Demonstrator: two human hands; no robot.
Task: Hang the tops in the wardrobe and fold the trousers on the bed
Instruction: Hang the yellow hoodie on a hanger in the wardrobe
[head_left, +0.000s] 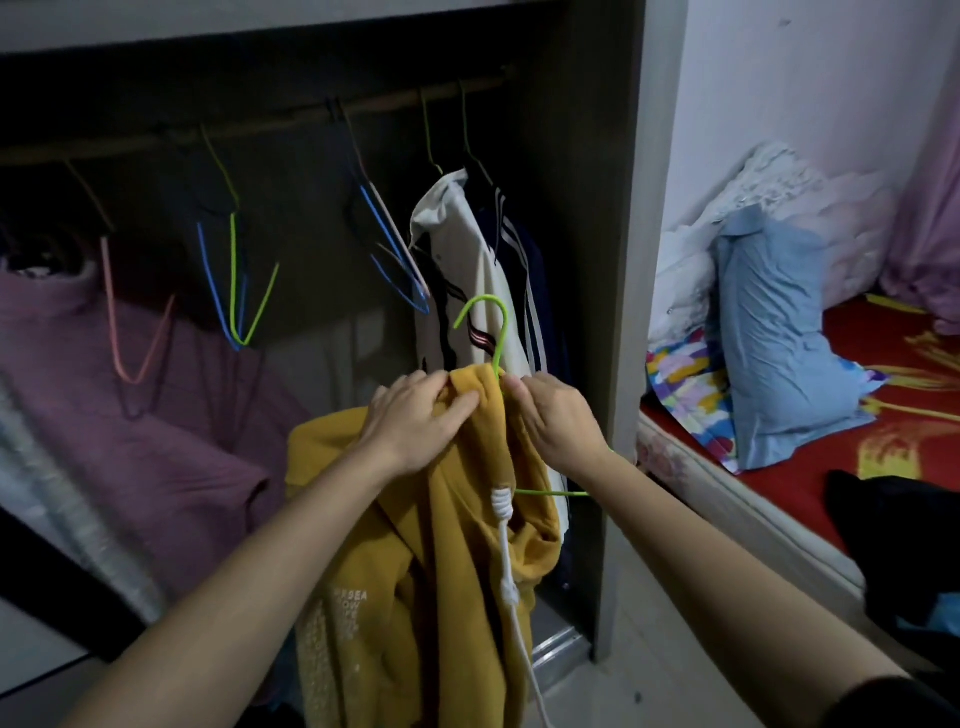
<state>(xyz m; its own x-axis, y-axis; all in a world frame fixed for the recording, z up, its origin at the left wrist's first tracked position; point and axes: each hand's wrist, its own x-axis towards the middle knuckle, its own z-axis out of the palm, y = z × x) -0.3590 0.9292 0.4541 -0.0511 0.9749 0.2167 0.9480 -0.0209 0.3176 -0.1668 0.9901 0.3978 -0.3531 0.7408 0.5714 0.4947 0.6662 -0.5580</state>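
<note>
Now your left hand (415, 415) pinches the mustard hoodie (447, 545) at its neck. Your right hand (558, 421) pinches the same collar beside the green hanger (491, 322) stem, before the open wardrobe (628, 260). The red-sheeted bed (810, 483) lies to the right.

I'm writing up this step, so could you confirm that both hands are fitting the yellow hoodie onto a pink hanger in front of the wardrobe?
Not quite: the hanger is green, not pink, as the head view shows. Otherwise correct: the left hand and right hand are fitting the yellow hoodie onto it in front of the wardrobe.
</note>
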